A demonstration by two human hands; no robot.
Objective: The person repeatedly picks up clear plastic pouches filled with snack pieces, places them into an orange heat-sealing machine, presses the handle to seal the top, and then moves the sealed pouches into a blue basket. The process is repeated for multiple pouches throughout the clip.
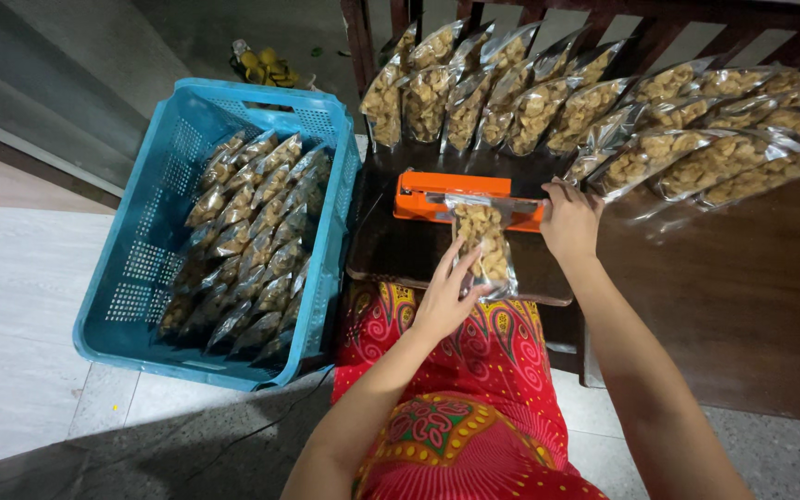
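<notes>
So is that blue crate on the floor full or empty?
Partly full. The blue crate holds rows of sealed snack pouches along its right side, while its left side shows bare mesh floor.

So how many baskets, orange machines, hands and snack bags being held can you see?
Blue basket: 1
Orange sealing machine: 1
Hands, left hand and right hand: 2
Snack bag being held: 1
Total: 5
The other bags overlap too much to count.
</notes>
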